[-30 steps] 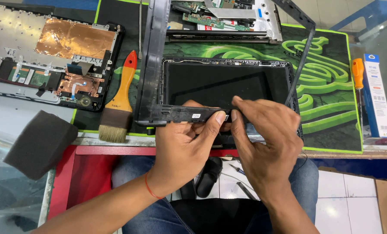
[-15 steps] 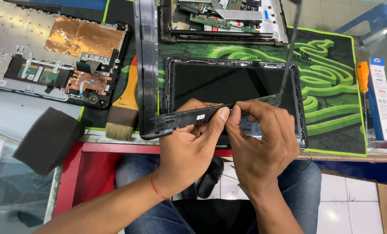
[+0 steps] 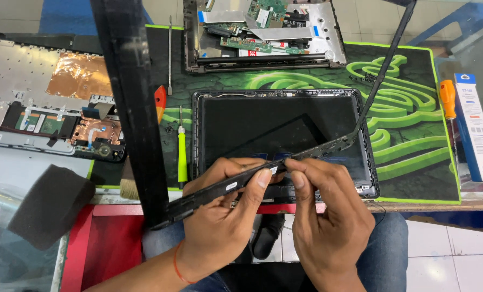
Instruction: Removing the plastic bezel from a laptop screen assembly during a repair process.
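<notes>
Lifted and tilted since the earlier frame, black bezel frame (image 3: 144, 108) now rises steeper off the screen panel (image 3: 284, 135), left bar near upright. Left hand (image 3: 225, 216) closed around the bezel's lower bar, thumb on top. Right hand (image 3: 328, 216) pinches the same bar just beside it with fingertips (nothing else held). Panel lies flat on green mat (image 3: 409, 157) on bench (image 3: 425, 205). Green screwdriver (image 3: 182, 151) left of panel; opened laptop base (image 3: 52, 103) far left.
</notes>
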